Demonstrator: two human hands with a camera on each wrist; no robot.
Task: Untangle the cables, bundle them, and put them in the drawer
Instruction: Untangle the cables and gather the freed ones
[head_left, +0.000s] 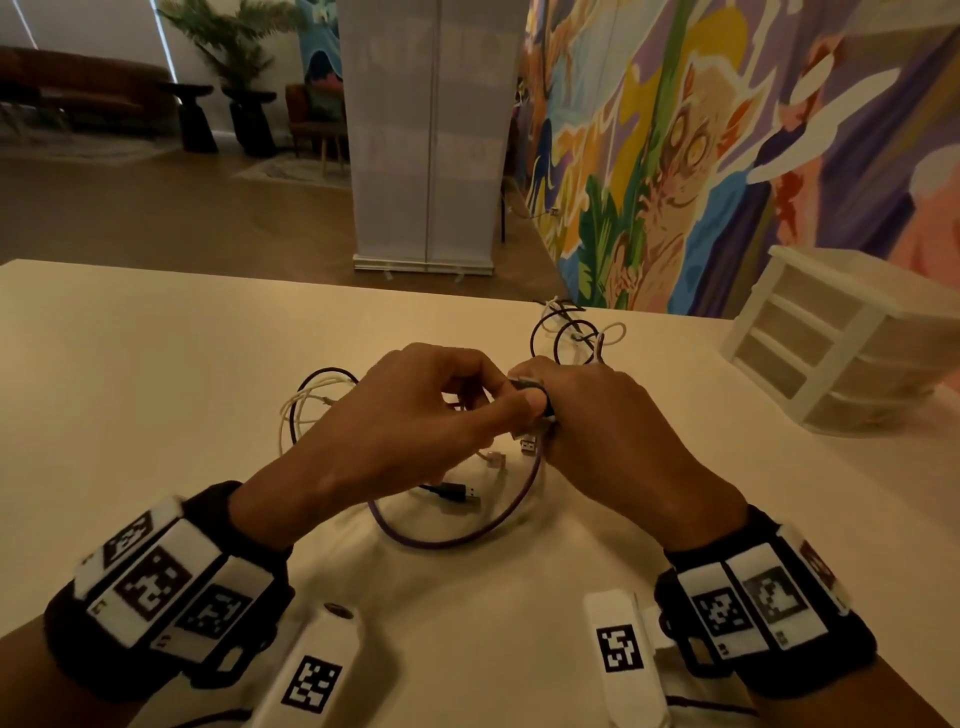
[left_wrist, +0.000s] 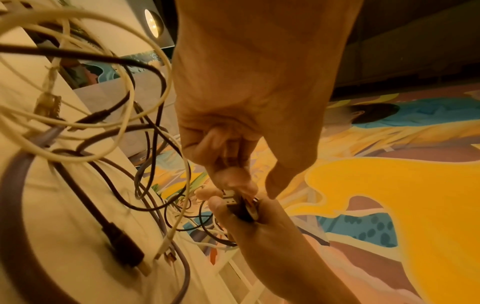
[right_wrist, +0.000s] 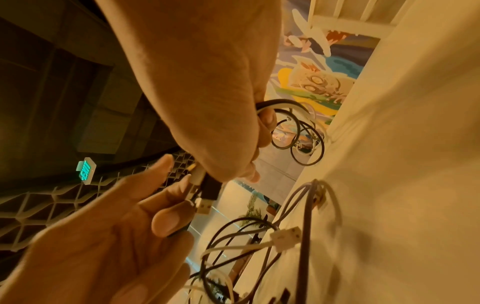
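Observation:
Above the white table (head_left: 156, 364), both hands meet over a tangle of cables. My right hand (head_left: 530, 382) grips a bunch of black and white cables (right_wrist: 280, 103) whose USB plugs (right_wrist: 206, 193) stick out below its fist. My left hand (head_left: 511, 395) pinches those plug ends (left_wrist: 230, 198) between thumb and fingers. A purple cable (head_left: 457, 540) loops on the table under the hands, with a black USB plug (head_left: 457, 492) inside the loop. White cable (head_left: 306, 400) lies tangled to the left. More black and white loops (head_left: 571, 332) lie behind the right hand.
A white plastic drawer unit (head_left: 841, 332) stands on the table at the far right, its drawers closed. Two white tagged devices (head_left: 317, 670) (head_left: 621, 649) lie near the front edge between my wrists. A painted wall rises behind the table.

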